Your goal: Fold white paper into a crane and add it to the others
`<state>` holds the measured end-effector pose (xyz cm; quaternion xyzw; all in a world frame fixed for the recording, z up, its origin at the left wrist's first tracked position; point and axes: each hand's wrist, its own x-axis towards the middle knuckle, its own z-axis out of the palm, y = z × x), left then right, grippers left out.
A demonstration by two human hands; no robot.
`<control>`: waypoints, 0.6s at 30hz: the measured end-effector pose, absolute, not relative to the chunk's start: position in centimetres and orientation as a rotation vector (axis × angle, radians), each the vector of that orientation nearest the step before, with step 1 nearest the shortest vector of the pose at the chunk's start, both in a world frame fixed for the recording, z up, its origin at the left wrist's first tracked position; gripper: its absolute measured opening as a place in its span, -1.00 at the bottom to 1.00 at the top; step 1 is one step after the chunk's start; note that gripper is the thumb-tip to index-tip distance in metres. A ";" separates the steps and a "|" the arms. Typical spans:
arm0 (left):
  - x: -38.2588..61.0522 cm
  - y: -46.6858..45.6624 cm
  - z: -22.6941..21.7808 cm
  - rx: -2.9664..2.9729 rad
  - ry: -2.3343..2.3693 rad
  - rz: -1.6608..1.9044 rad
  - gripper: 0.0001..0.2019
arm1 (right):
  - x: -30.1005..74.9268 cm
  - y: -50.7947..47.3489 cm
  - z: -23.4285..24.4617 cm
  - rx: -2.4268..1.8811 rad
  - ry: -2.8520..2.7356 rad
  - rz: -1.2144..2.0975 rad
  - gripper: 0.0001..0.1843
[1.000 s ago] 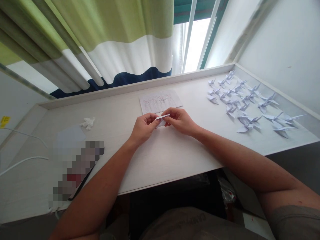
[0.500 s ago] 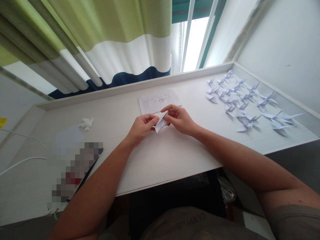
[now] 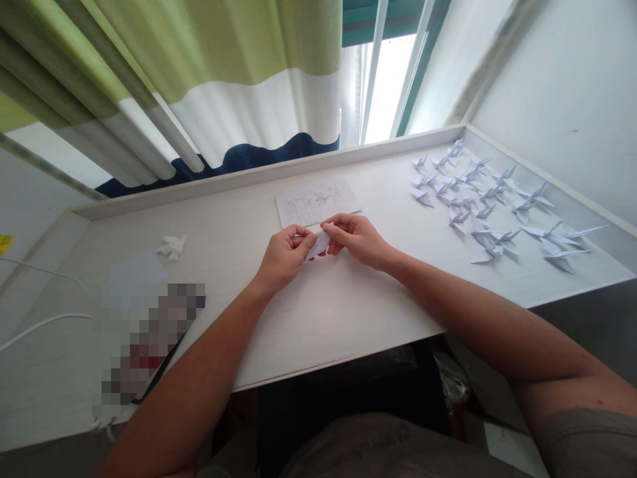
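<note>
My left hand (image 3: 284,255) and my right hand (image 3: 356,238) meet over the middle of the white table (image 3: 318,312). Both pinch a small folded piece of white paper (image 3: 318,244) between thumb and fingertips. The paper is partly hidden by the fingers, so its folds are hard to read. A printed sheet (image 3: 316,199) lies flat just beyond the hands.
Several folded white paper cranes (image 3: 485,199) stand in rows at the right end of the table. A crumpled white scrap (image 3: 172,246), a blank white sheet (image 3: 138,271) and a blurred dark object (image 3: 149,338) lie at the left. White cables (image 3: 44,322) run at the far left. A curtain (image 3: 174,86) hangs behind.
The folded paper was held flat between the hands, then tilted downward, and now sits smaller and more tucked between the fingertips. Both hands stay in the same spot.
</note>
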<state>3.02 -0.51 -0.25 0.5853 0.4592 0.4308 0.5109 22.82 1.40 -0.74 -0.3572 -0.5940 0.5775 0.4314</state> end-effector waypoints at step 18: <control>3.4 -1.1 0.2 1.426 1.053 0.969 -0.57 | 22.8 1.6 -0.8 -0.863 -1.527 1.362 -0.44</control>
